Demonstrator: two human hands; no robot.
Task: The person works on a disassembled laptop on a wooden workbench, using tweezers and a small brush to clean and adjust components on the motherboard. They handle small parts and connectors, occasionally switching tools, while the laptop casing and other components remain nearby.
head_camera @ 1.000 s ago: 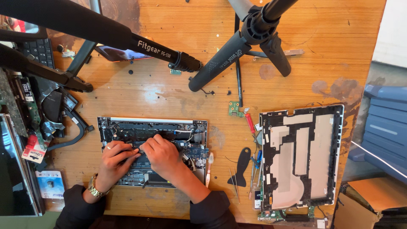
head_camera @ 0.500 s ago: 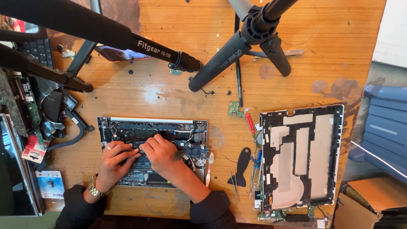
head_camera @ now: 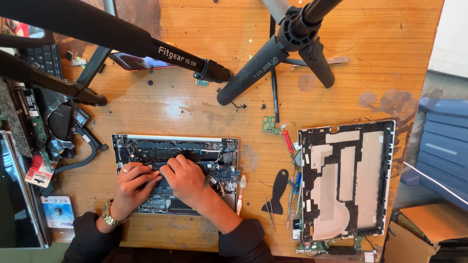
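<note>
An opened laptop base (head_camera: pixel 222 148) lies on the wooden table (head_camera: pixel 195 112), its boards and wiring exposed. My left hand (head_camera: pixel 130 187), with a ring and a wristwatch, rests on the middle of the base, fingers curled against a flat black part (head_camera: pixel 155 168). My right hand (head_camera: pixel 187 180) lies next to it, its bent fingertips pressing on the same black part. Whether either hand grips anything is hidden by the fingers.
The removed back cover (head_camera: pixel 346 180) lies at right. Between it and the base are a red screwdriver (head_camera: pixel 287 141), black pry tool (head_camera: pixel 278 192), tweezers (head_camera: pixel 268 212), white brush (head_camera: pixel 240 195) and small green board (head_camera: pixel 269 125). Tripod legs (head_camera: pixel 253 73) cross the far side. Loose parts (head_camera: pixel 53 126) lie at left.
Both hands stay on the black part in the laptop base; the fingers shift only slightly. Nothing else has moved.
</note>
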